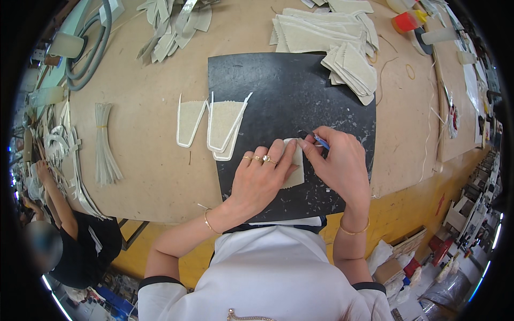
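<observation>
A small cream fabric piece (pixel 296 177) with a pale edge lies on the black mat (pixel 289 80), partly covered by my hands. My left hand (pixel 258 179), with rings on its fingers, presses the piece down and grips it between bent fingers and thumb. At its upper edge my right hand (pixel 338 160) is closed round a slim blue pen-like tool (pixel 321 141). The tool's tip is mostly hidden by my fingers, near the top of the piece. To the left, cream panels with white-trimmed edges (pixel 225 125) overlap on the mat, beside another trimmed panel (pixel 188 123).
Stacks of cream cut pieces (pixel 321 32) lie at the back right, some overlapping the mat. Grey strips (pixel 174 27) are heaped at the back left. A tied bundle of pale strips (pixel 103 142) lies left. A grey hose (pixel 99 53) curves nearby. A co-worker (pixel 85 241) works at far left.
</observation>
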Tool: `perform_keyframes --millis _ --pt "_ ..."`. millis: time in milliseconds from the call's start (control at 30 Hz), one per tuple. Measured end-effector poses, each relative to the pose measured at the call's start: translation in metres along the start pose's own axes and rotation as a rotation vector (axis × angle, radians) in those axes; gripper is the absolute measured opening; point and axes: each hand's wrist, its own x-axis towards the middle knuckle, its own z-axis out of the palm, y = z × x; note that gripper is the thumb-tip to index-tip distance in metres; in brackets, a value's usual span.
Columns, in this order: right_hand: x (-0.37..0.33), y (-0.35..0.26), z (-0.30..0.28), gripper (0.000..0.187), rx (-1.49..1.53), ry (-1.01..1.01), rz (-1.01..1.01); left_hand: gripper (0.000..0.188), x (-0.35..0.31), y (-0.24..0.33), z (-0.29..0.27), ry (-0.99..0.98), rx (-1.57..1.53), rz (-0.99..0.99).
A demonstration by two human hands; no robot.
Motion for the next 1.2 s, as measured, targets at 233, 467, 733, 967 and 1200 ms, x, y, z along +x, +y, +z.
perform_keyframes --millis 233,467,733,967,1200 --pt "-0.003 0.004 0.002 0.021 0.034 0.087 -0.038 0.048 -0.001 0.001 0.001 -0.008 0.021 0.012" --pt "-0.001 0.016 0.008 0.021 0.077 0.078 -0.045 0.056 0.0 0.003 0.0 -0.042 0.061 0.025" --pt "-0.01 0.02 0.019 0.015 0.063 0.246 -0.133 0.05 0.009 -0.003 -0.007 -0.114 -0.048 0.018" --pt "-0.038 0.019 0.029 0.026 -0.035 0.311 -0.207 0.05 0.022 -0.007 -0.029 -0.271 -0.197 -0.097" --pt "-0.052 0.018 0.044 0.033 -0.23 0.392 -0.278 0.05 0.02 -0.015 -0.021 -0.15 -0.147 -0.017"
